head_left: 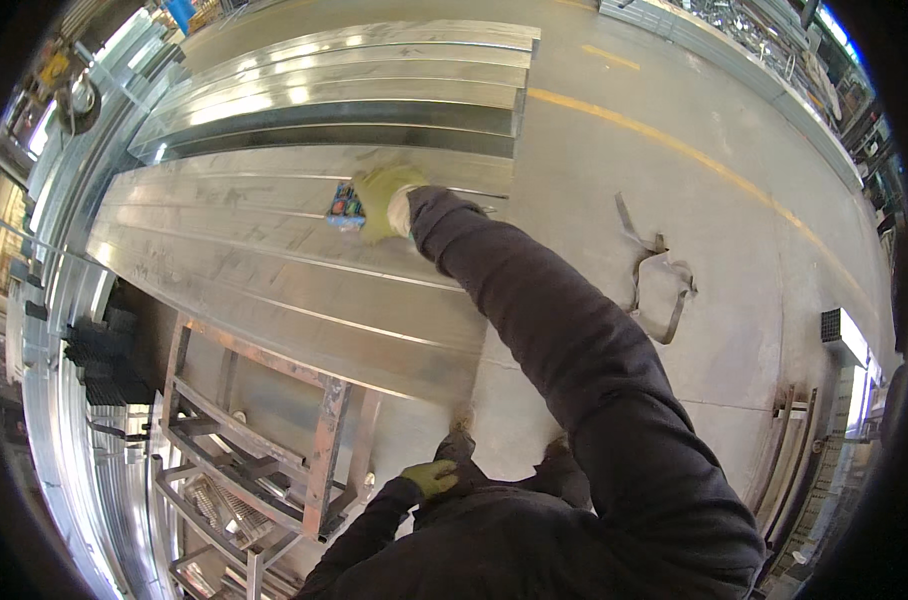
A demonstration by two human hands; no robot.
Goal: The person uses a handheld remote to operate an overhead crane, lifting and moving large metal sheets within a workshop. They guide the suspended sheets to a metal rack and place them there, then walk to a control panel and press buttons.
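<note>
My right hand (pixel 381 203), in a yellow-green work glove, reaches far forward over long silvery metal profiles (pixel 304 270) laid side by side. At its left side is a small blue box with a multicoloured face (pixel 346 205); the glove closes round its right part and hides that end. Whether the box rests on the metal or is lifted off it, I cannot tell. My left hand (pixel 432 479), gloved likewise, lies flat on my left thigh with nothing in it.
A rusty steel frame rack (pixel 326 450) stands at the near left. Another row of metal profiles (pixel 374 65) lies beyond. A loose strap (pixel 642 280) lies on the floor to the right, near a yellow line (pixel 674 145). Stacked dark tubes (pixel 114 360) are at left.
</note>
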